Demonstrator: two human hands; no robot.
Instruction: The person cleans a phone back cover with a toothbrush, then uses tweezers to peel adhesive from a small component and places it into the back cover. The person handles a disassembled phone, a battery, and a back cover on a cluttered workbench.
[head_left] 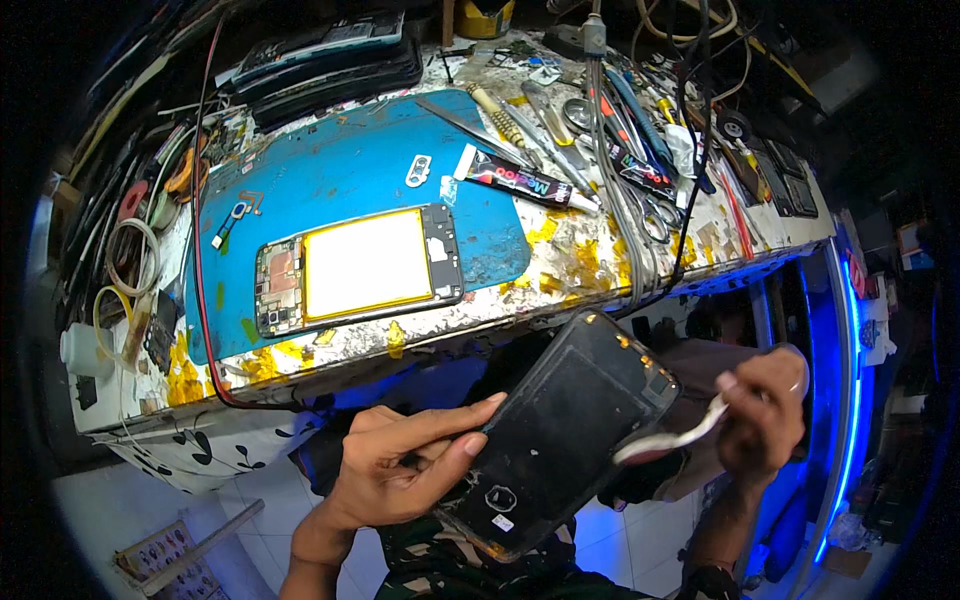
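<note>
My left hand (395,465) pinches the left edge of a black phone back cover (565,425), thumb on its inner face and fingers behind. The cover is tilted over my lap, with gold-coloured contacts along its upper end and a round outline near its lower end. My right hand (765,415) is closed around a slim white tool (685,438), blurred by motion and shaped like a toothbrush. Its far end meets or overlaps the cover's right edge; contact is unclear. Beyond, an opened phone (444,255) lies on the bench with its white, yellow-edged battery (367,265) exposed.
A blue work mat (330,160) covers part of the stained bench. On it are a small camera trim piece (418,171) and a black glue tube (525,180). Tweezers, screwdrivers and scissors (657,215) crowd the right. Cables (610,150) hang over the front edge.
</note>
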